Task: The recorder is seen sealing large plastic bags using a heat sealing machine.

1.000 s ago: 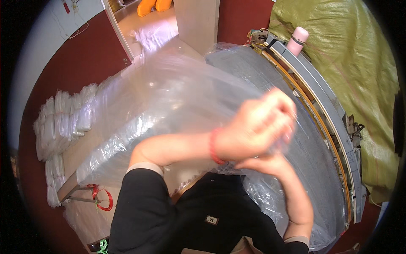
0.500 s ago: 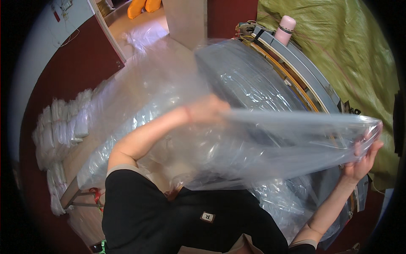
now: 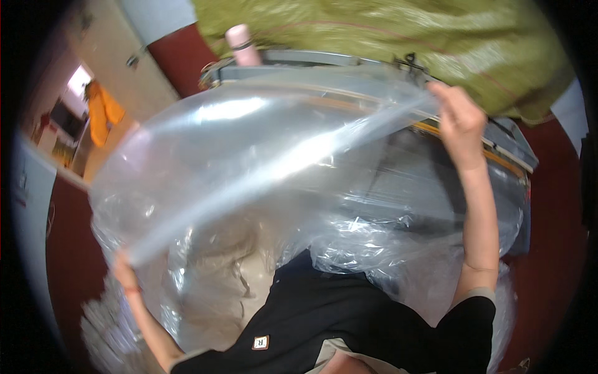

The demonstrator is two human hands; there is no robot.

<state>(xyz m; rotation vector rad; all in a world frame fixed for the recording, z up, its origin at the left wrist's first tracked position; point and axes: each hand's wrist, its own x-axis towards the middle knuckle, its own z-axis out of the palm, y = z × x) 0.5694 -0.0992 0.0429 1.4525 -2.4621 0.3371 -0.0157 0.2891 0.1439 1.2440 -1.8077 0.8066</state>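
Note:
A wide clear plastic sheet (image 3: 249, 181) is pulled out between my hands. Its bright folded edge slants from low on the left to high on the right, and the rest billows away from me. My left hand (image 3: 124, 269) is closed on the near-left end of that edge. At the far right, my right hand (image 3: 460, 118) grips the other end in a closed fist, above a grey metal frame. Beneath the sheet, more crumpled clear plastic (image 3: 358, 246) lies against my black shirt and over a dark flat surface.
Behind the sheet runs a grey frame with orange-yellow rails (image 3: 507, 163), and a pink bottle (image 3: 243, 47) stands on it. An olive-green tarp (image 3: 374, 28) covers the back. Bundled clear plastic (image 3: 103, 324) is piled low left, near a doorway with a door (image 3: 118, 56).
My view has turned to the right. My left hand has swung out to the far left, and the plastic sheet has spread wide between both hands. My right hand is now higher.

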